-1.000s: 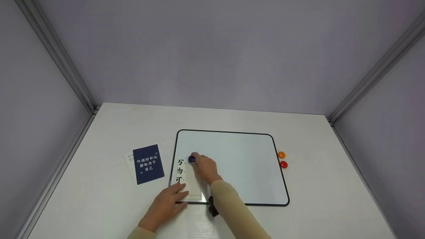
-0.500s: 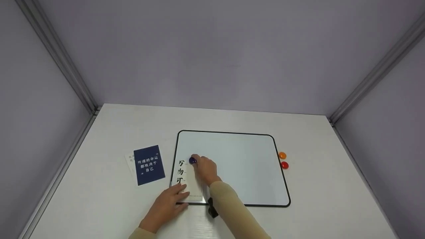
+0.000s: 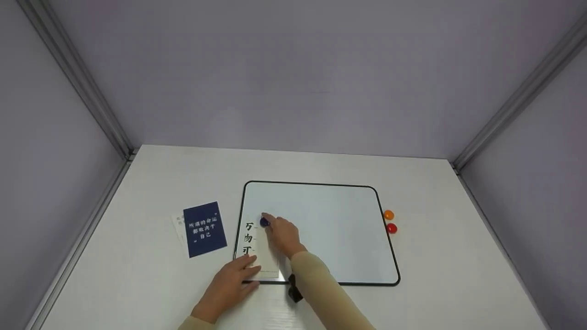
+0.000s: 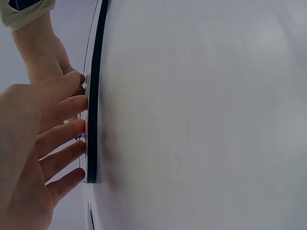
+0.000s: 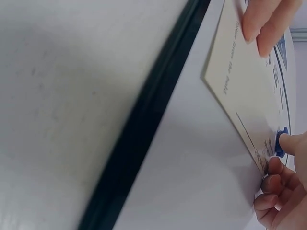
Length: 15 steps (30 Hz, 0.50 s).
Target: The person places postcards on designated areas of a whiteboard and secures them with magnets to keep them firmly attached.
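Right hand (image 3: 285, 234) is pinching a blue button (image 3: 264, 222) at the far end of a printed card (image 3: 267, 254); its remaining fingers are curling under. Left hand (image 3: 229, 282) is lying open, fingers spread, resting on the card's near end and the board's near left corner. Card is lying on the left part of a whiteboard (image 3: 330, 229), black characters running down its left side, some being covered by the left hand. Board is lying flat mid-counter (image 3: 458, 275), well apart from the far edge. Toward the counter's left edge, a navy card (image 3: 205, 230) with white characters is lying tilted, partly covering a pale card (image 3: 177, 225). Toward the right edge, an orange button (image 3: 389, 214) and a red button (image 3: 391, 228) are sitting against the board's right rim, orange being nearer the far edge.
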Each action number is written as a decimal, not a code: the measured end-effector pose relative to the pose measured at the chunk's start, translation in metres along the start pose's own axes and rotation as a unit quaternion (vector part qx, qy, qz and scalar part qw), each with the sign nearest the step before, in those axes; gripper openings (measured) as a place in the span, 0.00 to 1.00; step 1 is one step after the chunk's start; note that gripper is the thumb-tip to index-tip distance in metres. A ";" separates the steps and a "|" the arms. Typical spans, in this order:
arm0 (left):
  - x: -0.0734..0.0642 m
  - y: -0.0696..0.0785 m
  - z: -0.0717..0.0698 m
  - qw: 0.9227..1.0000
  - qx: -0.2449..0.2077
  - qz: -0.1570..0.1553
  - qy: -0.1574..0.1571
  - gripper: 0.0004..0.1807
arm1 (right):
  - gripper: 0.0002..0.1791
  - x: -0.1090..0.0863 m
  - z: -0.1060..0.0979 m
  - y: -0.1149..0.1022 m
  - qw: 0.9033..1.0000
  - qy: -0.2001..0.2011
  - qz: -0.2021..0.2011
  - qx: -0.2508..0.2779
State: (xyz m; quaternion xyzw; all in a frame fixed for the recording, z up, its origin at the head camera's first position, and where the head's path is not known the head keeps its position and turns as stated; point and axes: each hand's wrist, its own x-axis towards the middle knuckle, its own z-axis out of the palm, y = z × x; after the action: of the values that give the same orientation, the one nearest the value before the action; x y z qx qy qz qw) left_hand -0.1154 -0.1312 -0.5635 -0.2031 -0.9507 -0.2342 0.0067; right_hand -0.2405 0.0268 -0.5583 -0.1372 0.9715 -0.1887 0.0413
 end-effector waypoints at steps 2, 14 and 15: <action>0.000 0.001 0.000 1.000 0.003 -0.001 0.000 0.20 | 0.23 -0.001 -0.001 0.001 1.000 -0.003 -0.001 0.003; 0.006 0.003 0.003 0.999 -0.005 0.001 0.034 0.17 | 0.21 -0.009 -0.011 0.005 1.000 -0.005 0.002 0.030; 0.007 0.003 0.003 0.999 -0.006 0.002 0.038 0.16 | 0.21 -0.010 -0.012 0.006 1.000 -0.003 0.000 0.031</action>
State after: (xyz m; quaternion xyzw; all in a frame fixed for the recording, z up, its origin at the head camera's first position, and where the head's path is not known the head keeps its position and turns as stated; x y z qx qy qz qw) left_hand -0.1202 -0.1244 -0.5644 -0.1958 -0.9480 -0.2472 0.0423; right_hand -0.2343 0.0386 -0.5492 -0.1369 0.9651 -0.2179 0.0488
